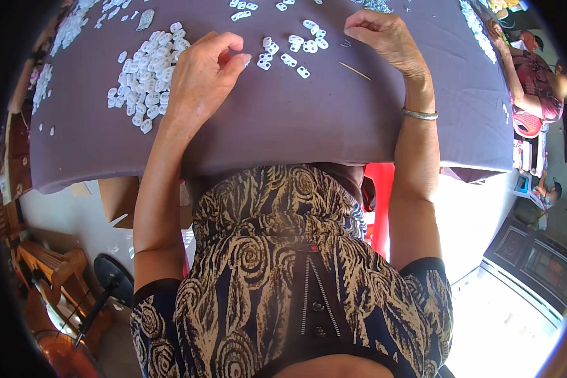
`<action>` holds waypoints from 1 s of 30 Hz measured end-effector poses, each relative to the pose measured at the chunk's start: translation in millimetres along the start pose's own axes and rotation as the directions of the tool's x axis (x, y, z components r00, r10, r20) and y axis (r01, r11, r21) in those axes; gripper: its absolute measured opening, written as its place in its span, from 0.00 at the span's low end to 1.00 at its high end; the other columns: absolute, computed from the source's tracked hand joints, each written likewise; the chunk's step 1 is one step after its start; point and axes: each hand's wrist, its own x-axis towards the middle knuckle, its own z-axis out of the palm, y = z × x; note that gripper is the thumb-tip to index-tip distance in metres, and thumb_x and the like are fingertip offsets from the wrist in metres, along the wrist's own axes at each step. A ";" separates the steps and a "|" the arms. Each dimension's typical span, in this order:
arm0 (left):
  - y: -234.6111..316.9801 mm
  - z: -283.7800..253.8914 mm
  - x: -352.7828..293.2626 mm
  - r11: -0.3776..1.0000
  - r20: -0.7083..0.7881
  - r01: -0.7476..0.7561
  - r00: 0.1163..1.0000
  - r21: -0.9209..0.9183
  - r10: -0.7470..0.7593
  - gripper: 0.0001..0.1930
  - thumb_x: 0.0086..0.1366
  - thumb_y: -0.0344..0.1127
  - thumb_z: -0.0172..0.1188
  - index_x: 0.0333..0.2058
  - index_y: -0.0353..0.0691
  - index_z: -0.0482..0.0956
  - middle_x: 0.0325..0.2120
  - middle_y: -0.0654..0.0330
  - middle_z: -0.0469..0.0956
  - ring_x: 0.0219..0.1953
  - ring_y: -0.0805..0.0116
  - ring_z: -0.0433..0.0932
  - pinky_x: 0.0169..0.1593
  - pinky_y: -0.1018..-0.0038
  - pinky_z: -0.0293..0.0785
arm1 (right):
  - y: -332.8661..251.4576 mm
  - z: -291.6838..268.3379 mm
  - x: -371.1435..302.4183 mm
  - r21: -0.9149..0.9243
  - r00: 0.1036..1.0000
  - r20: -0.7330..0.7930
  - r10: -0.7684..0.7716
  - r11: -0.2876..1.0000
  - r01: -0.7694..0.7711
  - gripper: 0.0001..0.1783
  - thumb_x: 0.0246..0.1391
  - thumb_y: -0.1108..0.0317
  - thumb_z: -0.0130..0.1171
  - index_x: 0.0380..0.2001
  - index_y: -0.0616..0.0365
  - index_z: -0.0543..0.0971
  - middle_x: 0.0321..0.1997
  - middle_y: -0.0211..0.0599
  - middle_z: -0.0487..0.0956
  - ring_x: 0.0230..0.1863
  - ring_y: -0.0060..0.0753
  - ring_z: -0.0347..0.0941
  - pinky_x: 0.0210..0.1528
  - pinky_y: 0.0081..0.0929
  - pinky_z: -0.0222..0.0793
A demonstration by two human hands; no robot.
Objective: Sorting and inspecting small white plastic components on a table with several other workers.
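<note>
Tiny white plastic pieces (291, 51) on purple cloth (309, 120), light, stiff (easy to scatter). Left hand (201, 75) pinching one edgewise; right hand (381, 34) curled, contents unclear.

Both hands (201, 72) (381, 34) forward — fingers seemingly pinched.

A matt purple-grey cloth table cover (283, 120) fills the upper frame, smooth and faintly draped at its edges. The small white plastic pieces (142, 79) heaped at upper left look smooth with a slight sheen. A thin pale wooden stick (355, 70) lies right of centre. A shiny silver metal bangle (420, 114) circles the right wrist. At lower left stands brown varnished wooden furniture (50, 264).
</note>
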 end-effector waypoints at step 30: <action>3.7 15.4 -4.1 0.980 -0.057 -0.154 0.987 -0.126 0.148 0.07 0.55 0.27 0.61 0.34 0.36 0.76 0.26 0.58 0.76 0.23 0.65 0.75 0.28 0.73 0.71 | -21.7 35.0 -3.0 -0.027 0.979 0.043 -0.201 0.979 0.202 0.07 0.46 0.77 0.63 0.31 0.60 0.78 0.24 0.23 0.72 0.24 0.13 0.65 0.27 0.15 0.65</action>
